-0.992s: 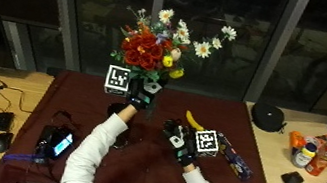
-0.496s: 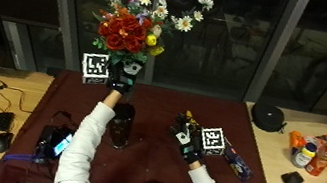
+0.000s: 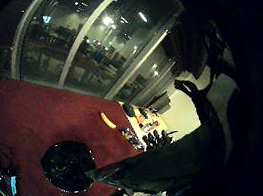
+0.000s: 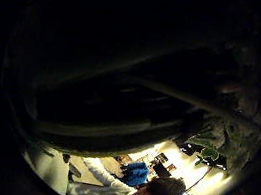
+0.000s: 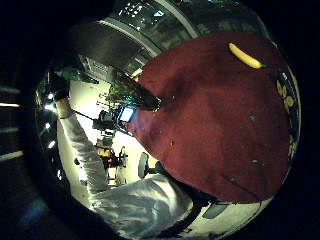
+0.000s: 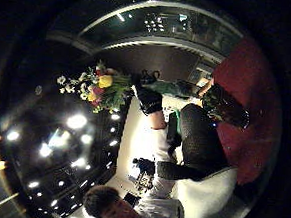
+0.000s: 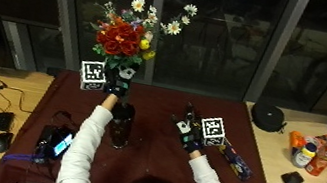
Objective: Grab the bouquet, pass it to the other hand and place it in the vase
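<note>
One left hand (image 7: 117, 83) grips the bouquet (image 7: 127, 39) high above the vase (image 7: 121, 124), ready to drop it in; the right hand (image 7: 189, 129) waits open.

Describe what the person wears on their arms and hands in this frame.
Both arms are in long white sleeves. The left hand and the right hand each wear a black glove with lighter patches on the back. The sleeves reach nearly to the glove cuffs, leaving a short bare gap at each wrist.
</note>
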The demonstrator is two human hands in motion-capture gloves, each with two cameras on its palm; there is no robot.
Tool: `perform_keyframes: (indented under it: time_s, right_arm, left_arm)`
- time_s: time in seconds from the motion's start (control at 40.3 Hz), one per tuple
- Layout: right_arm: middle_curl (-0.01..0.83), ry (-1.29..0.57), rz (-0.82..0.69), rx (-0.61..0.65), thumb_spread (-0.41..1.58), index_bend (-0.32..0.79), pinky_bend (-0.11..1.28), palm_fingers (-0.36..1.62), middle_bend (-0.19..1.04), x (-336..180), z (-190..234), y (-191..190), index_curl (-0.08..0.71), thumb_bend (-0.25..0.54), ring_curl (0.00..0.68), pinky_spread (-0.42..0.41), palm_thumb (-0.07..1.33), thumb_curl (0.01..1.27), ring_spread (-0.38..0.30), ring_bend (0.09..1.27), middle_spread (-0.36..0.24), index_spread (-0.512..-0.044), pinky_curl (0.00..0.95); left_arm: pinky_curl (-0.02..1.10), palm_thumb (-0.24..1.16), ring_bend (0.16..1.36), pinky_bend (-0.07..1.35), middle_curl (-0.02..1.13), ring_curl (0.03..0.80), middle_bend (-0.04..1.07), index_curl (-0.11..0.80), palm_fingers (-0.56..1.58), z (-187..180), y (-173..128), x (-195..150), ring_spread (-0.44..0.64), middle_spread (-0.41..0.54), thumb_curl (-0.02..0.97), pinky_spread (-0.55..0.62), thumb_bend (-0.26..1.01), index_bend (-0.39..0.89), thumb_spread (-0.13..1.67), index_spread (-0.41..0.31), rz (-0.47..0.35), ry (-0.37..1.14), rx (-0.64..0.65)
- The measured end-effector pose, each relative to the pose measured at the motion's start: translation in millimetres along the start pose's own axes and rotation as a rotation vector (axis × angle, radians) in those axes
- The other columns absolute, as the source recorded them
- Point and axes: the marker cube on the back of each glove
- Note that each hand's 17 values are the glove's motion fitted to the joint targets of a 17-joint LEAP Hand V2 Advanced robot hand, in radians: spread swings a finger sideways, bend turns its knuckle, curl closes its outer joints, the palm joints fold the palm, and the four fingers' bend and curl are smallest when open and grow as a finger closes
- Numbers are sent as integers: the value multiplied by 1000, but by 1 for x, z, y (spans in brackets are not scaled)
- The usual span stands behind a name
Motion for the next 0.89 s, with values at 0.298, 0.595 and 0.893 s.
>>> perform_keyframes:
  time_s: [0.298, 0.595, 0.893]
  right_arm:
    - [326, 4, 21, -34, 1105, 130, 511, 46, 183, 6, 4, 1, 225, -23, 335, 116, 651, 517, 45, 412, -6, -380, 350]
    - [321, 89, 111, -89, 1122, 162, 469, 65, 187, 43, -5, 12, 251, -10, 322, 132, 702, 509, 57, 395, 8, -364, 338]
    - [322, 84, 175, -93, 1127, 163, 417, 81, 191, 85, -16, 4, 272, -15, 309, 151, 737, 510, 80, 368, 20, -355, 329]
  left_arm:
    - [473, 856, 777, 669, 551, 476, 710, 569, 1340, -7, 31, -95, -374, -327, 759, -413, -58, 281, 322, -310, -213, -43, -282]
    - [348, 467, 504, 345, 374, 344, 214, 342, -341, -83, 94, -191, 248, 185, 540, 279, -63, 12, 728, 26, -332, -183, -549]
    - [283, 447, 457, 249, 292, 278, 166, 233, -207, -93, 83, -178, 464, 329, 451, 489, -40, 78, 830, 65, -310, -111, -467]
